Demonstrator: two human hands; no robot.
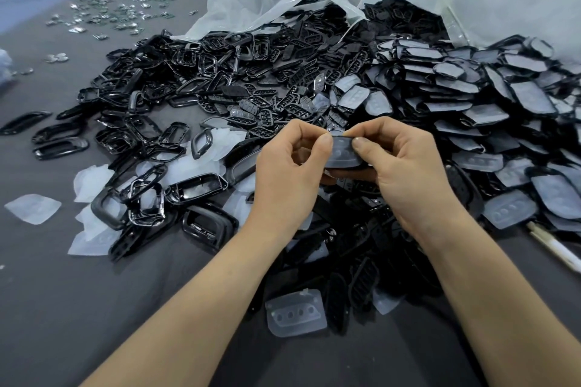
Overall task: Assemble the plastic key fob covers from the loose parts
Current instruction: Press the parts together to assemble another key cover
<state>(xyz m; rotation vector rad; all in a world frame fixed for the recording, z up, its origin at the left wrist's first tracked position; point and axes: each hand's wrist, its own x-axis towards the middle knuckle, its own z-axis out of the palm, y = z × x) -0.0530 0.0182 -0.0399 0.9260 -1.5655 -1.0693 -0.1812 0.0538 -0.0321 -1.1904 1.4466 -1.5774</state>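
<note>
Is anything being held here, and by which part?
One black key fob piece with a pale translucent face. The left hand pinches its upper left edge, the right hand its upper right edge.

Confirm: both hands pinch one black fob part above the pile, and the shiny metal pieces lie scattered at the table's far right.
Wrong side. The head view shows the shiny metal pieces at the far left of the table. The left hand and right hand do pinch one black fob part above the pile.
</note>
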